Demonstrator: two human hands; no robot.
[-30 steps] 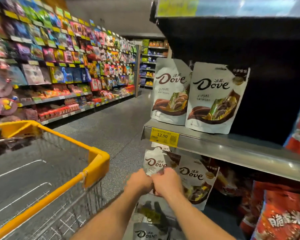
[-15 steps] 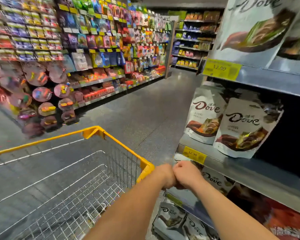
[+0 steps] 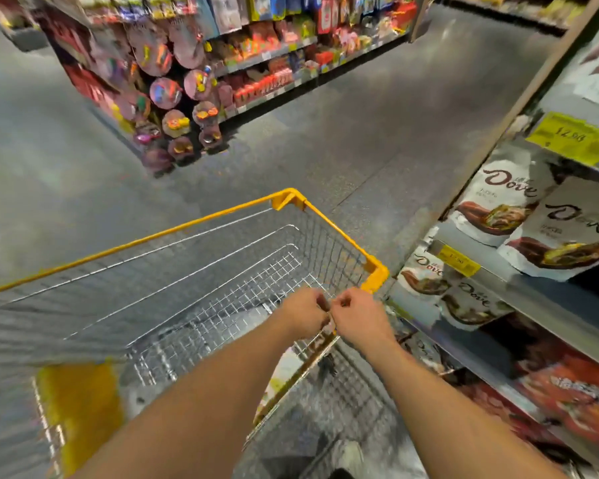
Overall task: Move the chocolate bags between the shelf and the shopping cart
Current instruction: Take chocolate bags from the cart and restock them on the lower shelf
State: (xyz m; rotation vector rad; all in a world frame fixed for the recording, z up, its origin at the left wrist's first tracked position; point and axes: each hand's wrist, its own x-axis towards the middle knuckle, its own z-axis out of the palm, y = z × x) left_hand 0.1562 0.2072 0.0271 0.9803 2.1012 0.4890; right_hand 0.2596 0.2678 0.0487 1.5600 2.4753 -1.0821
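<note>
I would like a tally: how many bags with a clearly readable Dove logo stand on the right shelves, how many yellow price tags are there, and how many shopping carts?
Dove bags: 4
Yellow price tags: 2
Shopping cart: 1
Total: 7

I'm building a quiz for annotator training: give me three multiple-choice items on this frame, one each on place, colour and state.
1. Where are the left hand and right hand? A over the cart basket; B on a shelf; C at the floor.
2. What colour is the cart's rim? A red; B yellow; C blue.
3. What are the hands doing? A lying flat; B gripping the cart handle; C pinching a chocolate bag.
Key: 1A, both hang above the cart's wire mesh; 2B, the rim is plainly yellow; 3C, both pinch the bag's blurred top edge.
</note>
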